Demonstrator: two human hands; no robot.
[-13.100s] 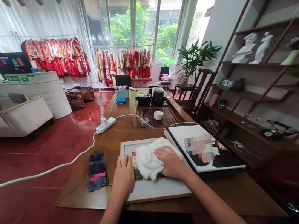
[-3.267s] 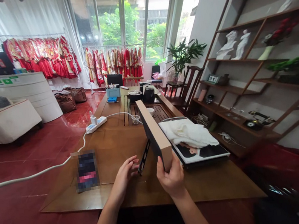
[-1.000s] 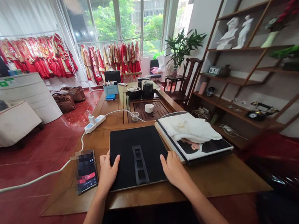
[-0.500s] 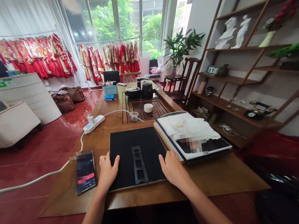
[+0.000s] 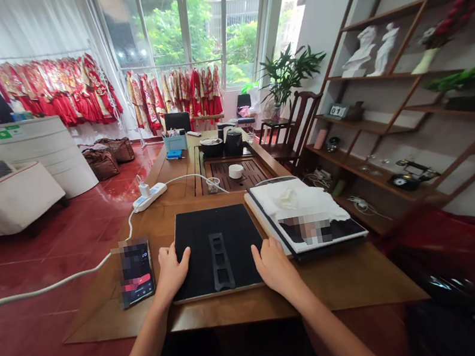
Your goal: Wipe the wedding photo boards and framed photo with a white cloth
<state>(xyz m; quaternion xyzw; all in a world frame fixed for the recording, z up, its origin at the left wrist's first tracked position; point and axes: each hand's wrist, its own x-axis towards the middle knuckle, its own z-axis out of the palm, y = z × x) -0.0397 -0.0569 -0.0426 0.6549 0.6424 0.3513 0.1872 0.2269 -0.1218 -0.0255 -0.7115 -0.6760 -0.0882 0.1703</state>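
A picture frame lies face down on the wooden table, showing its black backing. Its dark easel stand runs lengthwise down the middle of the back, lying close to flat. My left hand grips the frame's left edge, thumb on top and fingers around the side. On the opposite edge my right hand has the same hold, thumb over the black backing. The fingertips of both hands are hidden at the sides.
Right of the frame lies a stack of framed pictures with a white cloth on it. A phone is at the left, near a power strip and its cable. Behind are a tea tray and white cup.
The far edge of the picture frame sits slightly lower in view, so it seems to have tipped or shifted a little. Both hands keep their hold.
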